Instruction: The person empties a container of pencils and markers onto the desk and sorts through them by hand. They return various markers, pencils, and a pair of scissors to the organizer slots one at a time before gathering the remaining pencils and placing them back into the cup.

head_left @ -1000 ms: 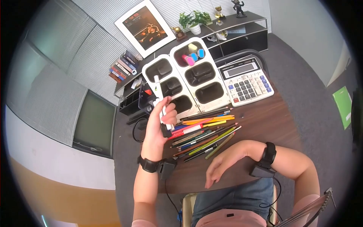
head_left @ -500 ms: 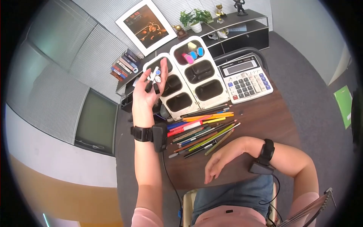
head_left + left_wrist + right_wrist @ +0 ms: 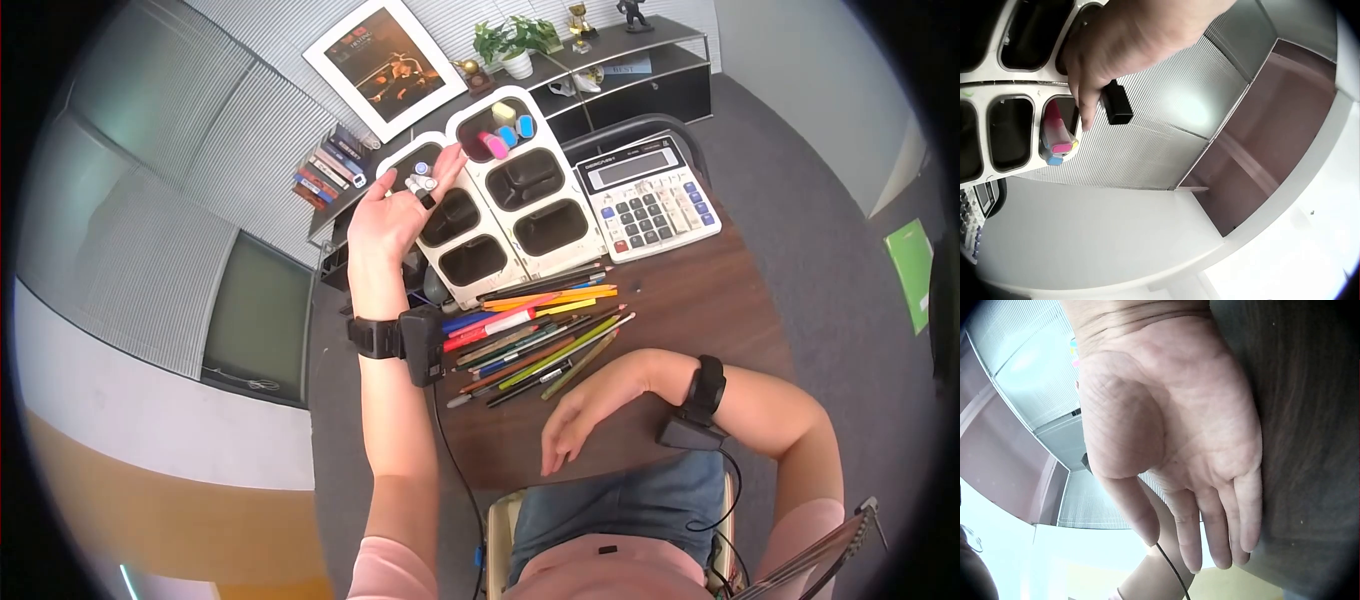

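The left hand (image 3: 395, 220) reaches over the upper left compartment of the white organizer (image 3: 525, 265), holding several white markers (image 3: 424, 183) between thumb and fingers; one has a black end. Seen from the left wrist, the hand (image 3: 1125, 47) hides most of the markers, and a black end (image 3: 1117, 105) sticks out beside it. Colored highlighters (image 3: 495, 143) stand in the upper right compartment. The right hand (image 3: 580, 422) hangs loosely bent near the table's front edge; the right wrist view shows its empty palm (image 3: 1169, 419) and relaxed fingers.
Pencils and pens (image 3: 530, 345) lie in a loose pile below the organizer. A calculator (image 3: 652, 205) is to its right. Behind stand a low shelf (image 3: 655, 90), a framed picture (image 3: 390, 75) and a potted plant (image 3: 515, 60). A cable runs from the left wrist device (image 3: 422, 345).
The left hand has lifted from beside the pencil pile to the upper left compartment, the markers turning with it. The right hand has barely moved.
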Tool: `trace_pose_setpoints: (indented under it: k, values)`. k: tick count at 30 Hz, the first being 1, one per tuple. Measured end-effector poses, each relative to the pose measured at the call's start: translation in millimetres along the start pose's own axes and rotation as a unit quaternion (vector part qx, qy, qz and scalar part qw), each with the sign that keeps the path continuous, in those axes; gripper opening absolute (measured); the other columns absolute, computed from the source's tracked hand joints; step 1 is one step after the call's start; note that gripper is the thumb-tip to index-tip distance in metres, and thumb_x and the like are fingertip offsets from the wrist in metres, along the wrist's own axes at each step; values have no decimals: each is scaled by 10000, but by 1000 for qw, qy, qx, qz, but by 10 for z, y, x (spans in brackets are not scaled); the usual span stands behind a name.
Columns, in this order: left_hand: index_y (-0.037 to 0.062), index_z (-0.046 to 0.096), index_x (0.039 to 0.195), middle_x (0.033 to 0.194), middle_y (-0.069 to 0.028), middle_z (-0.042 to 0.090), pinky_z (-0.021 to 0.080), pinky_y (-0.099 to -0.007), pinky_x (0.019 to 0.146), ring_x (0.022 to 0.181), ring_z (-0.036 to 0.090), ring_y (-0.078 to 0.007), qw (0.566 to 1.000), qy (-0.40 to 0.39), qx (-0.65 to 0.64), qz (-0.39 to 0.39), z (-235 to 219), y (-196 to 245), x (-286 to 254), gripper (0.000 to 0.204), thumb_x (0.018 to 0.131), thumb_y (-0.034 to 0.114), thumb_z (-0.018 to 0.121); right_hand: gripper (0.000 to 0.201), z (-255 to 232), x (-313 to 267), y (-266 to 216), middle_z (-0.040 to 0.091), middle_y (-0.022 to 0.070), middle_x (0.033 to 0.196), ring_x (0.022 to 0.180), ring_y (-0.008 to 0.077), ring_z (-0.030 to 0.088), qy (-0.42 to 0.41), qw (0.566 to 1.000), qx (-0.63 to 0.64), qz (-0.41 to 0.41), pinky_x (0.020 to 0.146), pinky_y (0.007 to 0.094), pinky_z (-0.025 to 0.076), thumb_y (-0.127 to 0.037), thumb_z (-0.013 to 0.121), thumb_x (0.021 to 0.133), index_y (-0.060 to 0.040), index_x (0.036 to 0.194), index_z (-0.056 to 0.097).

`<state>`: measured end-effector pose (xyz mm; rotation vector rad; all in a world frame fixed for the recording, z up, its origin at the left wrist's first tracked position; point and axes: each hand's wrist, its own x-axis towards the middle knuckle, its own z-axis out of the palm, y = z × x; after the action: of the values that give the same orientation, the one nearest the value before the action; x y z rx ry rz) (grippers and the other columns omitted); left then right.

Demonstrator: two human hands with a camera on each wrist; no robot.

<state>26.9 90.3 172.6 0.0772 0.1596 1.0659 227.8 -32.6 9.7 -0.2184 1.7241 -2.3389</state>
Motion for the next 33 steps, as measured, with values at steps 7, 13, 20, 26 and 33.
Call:
trace_pose_setpoints:
  k: [7, 13, 20, 26, 33]
  values:
    - [-90, 33, 1424, 1477, -309, 91, 211, -559, 1131, 1369, 164, -459, 999, 27, -9, 15, 45, 99, -54, 596, 884, 53, 239, 425, 12, -4, 0, 557, 134, 1247, 1193, 196, 509, 4, 1000, -8, -10, 992, 286, 419, -304, 489, 966, 40, 1208, 547]
    - [-52, 36, 1439, 1490, -289, 74, 222, -551, 1132, 1381, 140, -441, 999, 18, -26, -18, -62, 228, 16, 585, 883, -17, 212, 420, 13, 0, -7, 556, 136, 1251, 1195, 200, 510, 3, 1000, -12, -9, 993, 290, 418, -301, 487, 966, 37, 1206, 549]
    - [-51, -3, 1436, 1496, -279, 43, 210, -541, 1141, 1387, 139, -425, 1000, -3, 2, 3, 0, 153, -42, 589, 886, -12, 206, 415, 1, -4, 17, 552, 130, 1260, 1195, 199, 507, -3, 1000, -11, -14, 999, 294, 413, -299, 486, 966, 31, 1211, 546]
    - [-76, 155, 1374, 1428, -285, 183, 355, -482, 1051, 1310, 281, -417, 999, 41, -25, 10, -36, 203, 65, 494, 900, -7, 274, 418, 0, -1, 14, 551, 122, 1264, 1197, 194, 503, -7, 1000, -17, -12, 1003, 293, 405, -307, 486, 965, 24, 1213, 547]
    - [-127, 413, 1268, 1293, -267, 471, 581, -345, 832, 1122, 555, -362, 992, 110, -59, 35, -31, 106, 54, 359, 963, 42, 326, 413, -1, -2, 21, 553, 116, 1262, 1191, 192, 505, -8, 1000, -15, -13, 999, 289, 405, -310, 496, 960, 13, 1211, 552]
